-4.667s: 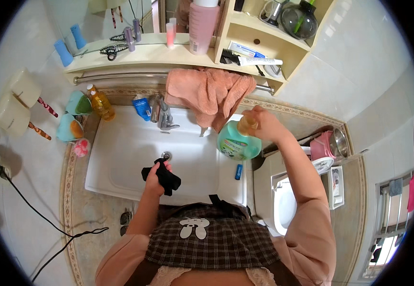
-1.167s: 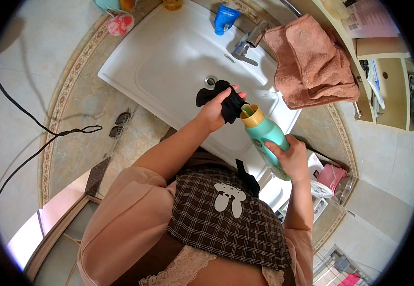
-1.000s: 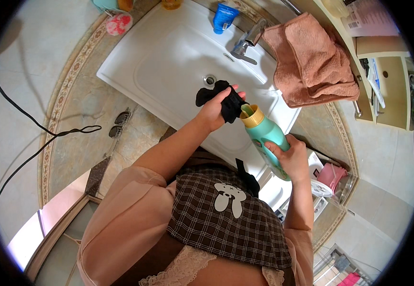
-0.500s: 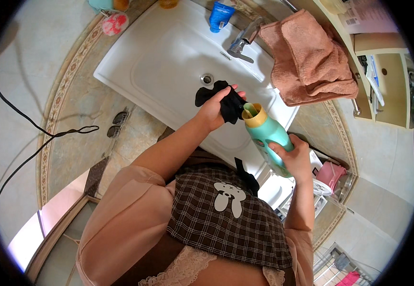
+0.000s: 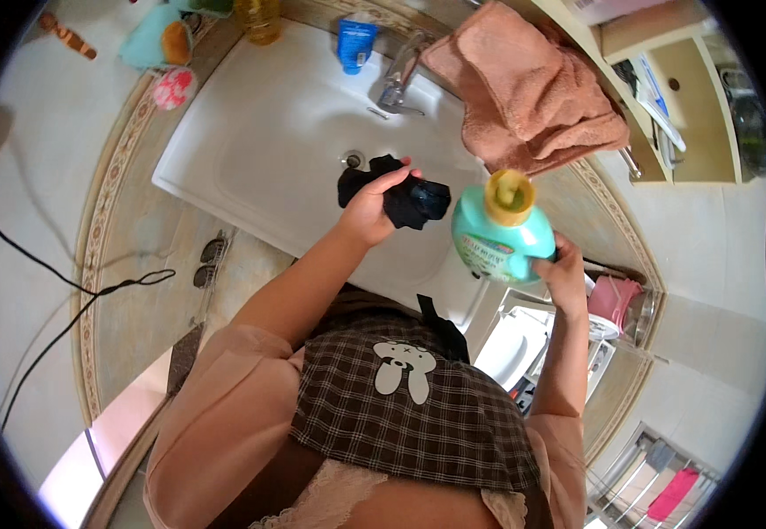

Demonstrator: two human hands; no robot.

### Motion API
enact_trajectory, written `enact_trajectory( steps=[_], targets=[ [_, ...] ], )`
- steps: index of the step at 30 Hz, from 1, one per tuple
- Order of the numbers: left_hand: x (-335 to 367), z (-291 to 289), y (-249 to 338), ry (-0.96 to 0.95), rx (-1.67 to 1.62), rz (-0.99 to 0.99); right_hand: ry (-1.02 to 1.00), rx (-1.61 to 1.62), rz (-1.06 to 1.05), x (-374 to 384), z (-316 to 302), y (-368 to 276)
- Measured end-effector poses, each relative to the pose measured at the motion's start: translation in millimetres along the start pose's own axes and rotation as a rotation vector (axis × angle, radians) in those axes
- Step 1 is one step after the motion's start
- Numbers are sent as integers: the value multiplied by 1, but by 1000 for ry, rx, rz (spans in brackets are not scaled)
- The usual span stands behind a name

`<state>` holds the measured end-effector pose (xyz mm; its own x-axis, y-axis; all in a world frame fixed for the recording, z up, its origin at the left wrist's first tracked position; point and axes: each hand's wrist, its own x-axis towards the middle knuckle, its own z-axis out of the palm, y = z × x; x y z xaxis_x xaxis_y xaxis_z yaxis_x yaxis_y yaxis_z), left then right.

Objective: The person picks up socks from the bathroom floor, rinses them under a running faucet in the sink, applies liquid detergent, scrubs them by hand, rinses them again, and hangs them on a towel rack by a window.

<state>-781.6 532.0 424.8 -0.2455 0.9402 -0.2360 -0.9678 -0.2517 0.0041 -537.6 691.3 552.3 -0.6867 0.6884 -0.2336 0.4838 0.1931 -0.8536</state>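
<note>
Over the front part of the white sink point(image 5: 215, 145), my left hand point(image 5: 372, 212) is closed around a bunched black cloth point(image 5: 407, 208). Its right end has a dark, glossy, wet-looking patch. My right hand point(image 5: 566, 275) grips the handle of a mint-green detergent bottle point(image 5: 497, 242), holding it nearly upright to the right of the cloth. No cap covers the bottle's yellow neck, and a pale spout shows inside. A gap separates the bottle from the cloth. The fingers around the handle are partly hidden.
A chrome faucet point(image 5: 400, 79) and a blue tube point(image 5: 356, 46) stand at the sink's back edge. At the right, a brown towel point(image 5: 533, 93) hangs beside an open cabinet point(image 5: 700, 115). Sunglasses point(image 5: 209, 260) hang at the left, near a black cable point(image 5: 56, 264).
The bottle has been tipped back from the cloth toward upright and turned, so its label faces me. The glossy patch on the cloth now shows. The whole view has shifted slightly.
</note>
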Motion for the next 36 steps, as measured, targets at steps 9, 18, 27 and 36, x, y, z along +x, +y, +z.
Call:
enact_trajectory(
  steps=[9, 18, 27, 36],
  targets=[
    [-1, -11, -1, 152, 249, 93, 432, 305, -127, 50, -24, 98],
    [-7, -10, -6, 376, 318, 102, 622, 414, -97, 51, -13, 94],
    [-23, -9, -8, 299, 250, 92, 832, -233, -145, 17, -29, 46],
    [-41, -6, 6, 239, 262, 62, 664, -546, -956, 91, 2, -187]
  ],
)
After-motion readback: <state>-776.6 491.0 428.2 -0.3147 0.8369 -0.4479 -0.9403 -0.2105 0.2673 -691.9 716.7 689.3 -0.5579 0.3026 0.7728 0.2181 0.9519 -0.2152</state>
